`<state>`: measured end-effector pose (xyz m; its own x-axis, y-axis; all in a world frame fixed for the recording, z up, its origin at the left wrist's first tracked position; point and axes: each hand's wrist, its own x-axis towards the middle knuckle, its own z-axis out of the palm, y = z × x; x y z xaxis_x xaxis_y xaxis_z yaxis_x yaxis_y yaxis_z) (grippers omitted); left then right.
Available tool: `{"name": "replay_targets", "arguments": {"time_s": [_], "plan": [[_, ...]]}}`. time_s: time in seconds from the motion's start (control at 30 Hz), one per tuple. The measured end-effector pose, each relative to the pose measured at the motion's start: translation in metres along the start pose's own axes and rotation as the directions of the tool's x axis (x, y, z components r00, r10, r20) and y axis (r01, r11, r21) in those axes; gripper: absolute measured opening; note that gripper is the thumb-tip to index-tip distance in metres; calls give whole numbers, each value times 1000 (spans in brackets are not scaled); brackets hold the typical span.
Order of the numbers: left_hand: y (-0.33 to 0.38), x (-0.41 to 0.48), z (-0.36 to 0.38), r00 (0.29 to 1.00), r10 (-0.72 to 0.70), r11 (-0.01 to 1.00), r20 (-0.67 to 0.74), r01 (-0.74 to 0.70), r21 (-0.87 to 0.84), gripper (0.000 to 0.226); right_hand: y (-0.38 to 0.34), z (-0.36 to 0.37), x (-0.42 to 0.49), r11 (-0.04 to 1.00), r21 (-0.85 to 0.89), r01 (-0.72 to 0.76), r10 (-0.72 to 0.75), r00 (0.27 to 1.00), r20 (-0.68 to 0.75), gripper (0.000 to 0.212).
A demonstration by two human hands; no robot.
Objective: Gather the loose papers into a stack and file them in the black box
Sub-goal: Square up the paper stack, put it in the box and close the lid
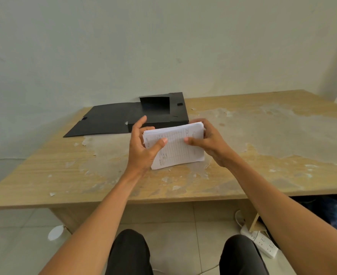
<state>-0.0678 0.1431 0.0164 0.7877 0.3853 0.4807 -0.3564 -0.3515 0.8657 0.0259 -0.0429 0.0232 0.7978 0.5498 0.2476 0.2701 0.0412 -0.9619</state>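
Papers held as one stack in both hands, just in front of the open black box.

The stack of papers is gripped at its two ends: the left hand has its thumb pressed on the top sheet and its fingers raised along the left edge, and the right hand has its thumb on top and its fingers curled round the right edge. The long axis runs left to right between the hands, and the stack is tilted toward the camera. Contact between its lower edge and the table cannot be told. The black box lies directly beyond the stack and slightly left, its tray open, its lid spread flat to the left. The left hand is judged the nearer. The sheets are white printed forms with edges nearly flush. A short forward carry is expected.
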Motion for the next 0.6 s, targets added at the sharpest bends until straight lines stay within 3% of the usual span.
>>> {"name": "replay_targets", "arguments": {"time_s": [0.07,0.2,0.3,0.37,0.43,0.5,0.6], "plan": [[3,3,1,996,83,994,-11,-82,76,67,-8,-1,1,996,-19,82,-83,995,-62,52],[-6,11,2,963,260,916,64,-267,300,22,-13,0,4,969,-183,167,-181,982,-57,12],[-10,11,5,955,296,910,14,-287,300,20,-8,1,2,977,-144,156,-171,980,-102,5],[-10,7,6,969,246,945,-32,-233,230,39,-6,1,-1,986,-74,148,-156,982,-110,13],[-9,3,7,992,93,993,-80,-87,78,54,-2,2,-5,989,-24,147,-148,982,-114,31],[-12,-1,9,995,-54,997,-79,51,-50,56,4,4,-10,991,17,129,-126,984,-128,47],[-16,-7,12,993,-115,989,-30,112,-95,40,14,10,-14,992,87,95,-84,989,-121,54]]}}
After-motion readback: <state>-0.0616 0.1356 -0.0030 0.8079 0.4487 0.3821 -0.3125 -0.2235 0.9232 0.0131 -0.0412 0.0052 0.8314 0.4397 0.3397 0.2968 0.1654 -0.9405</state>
